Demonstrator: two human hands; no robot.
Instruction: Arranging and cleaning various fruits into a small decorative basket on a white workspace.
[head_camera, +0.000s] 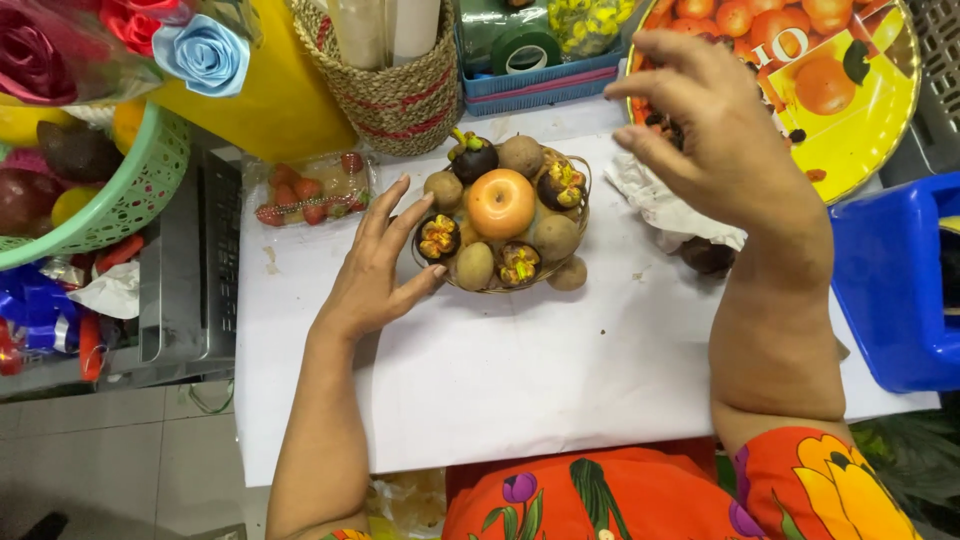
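Both hands open, empty: left hand (375, 270) touches round upright fruit basket (505, 225); right hand (710, 125) hovers

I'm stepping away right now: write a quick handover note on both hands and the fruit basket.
Left hand: open, fingertips against the left rim of the fruit basket.
Right hand: raised near the round tray, fingers curled, nothing clearly held.
Basket sits on the white paper, an orange fruit on top, ringed by mangosteens and brown fruits.
Loose dark fruit lies beside crumpled paper, outside the basket.

Head view, steeply down, close
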